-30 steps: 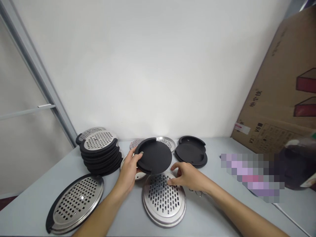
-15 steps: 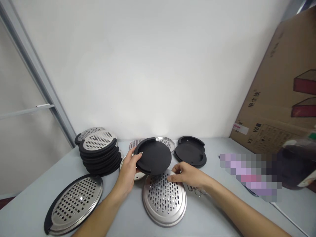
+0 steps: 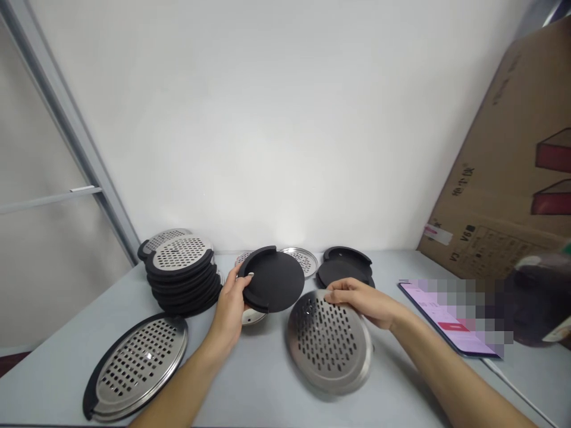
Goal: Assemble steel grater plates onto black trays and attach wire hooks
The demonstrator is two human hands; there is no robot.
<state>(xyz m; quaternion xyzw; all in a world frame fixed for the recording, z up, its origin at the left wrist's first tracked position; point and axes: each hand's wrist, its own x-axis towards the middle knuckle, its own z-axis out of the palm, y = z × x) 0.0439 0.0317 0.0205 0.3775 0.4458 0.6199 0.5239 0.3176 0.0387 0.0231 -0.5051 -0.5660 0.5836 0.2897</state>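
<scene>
My left hand [image 3: 230,304] grips the left edge of a round black tray [image 3: 277,282] with a raised rim along one side, its thumb on the rim. The tray is held up off the table. My right hand [image 3: 362,302] pinches the top edge of a round perforated metal plate [image 3: 331,348], tilted and slightly blurred. The plate and the tray are apart. Behind the black tray, another perforated metal plate [image 3: 303,261] lies on the table, partly covered from view. A further black tray [image 3: 345,270] lies beyond my right hand.
Several black trays with metal plates form a stack [image 3: 182,276] at the left. In front of it lies one tray fitted with a perforated plate [image 3: 136,362]. A phone [image 3: 446,321] with a cable, a dark bottle [image 3: 535,300] and a cardboard box [image 3: 495,178] stand at the right.
My right hand has lifted the perforated metal plate and moved it to the right, away from the black tray. My left hand has shifted slightly left with the tray.
</scene>
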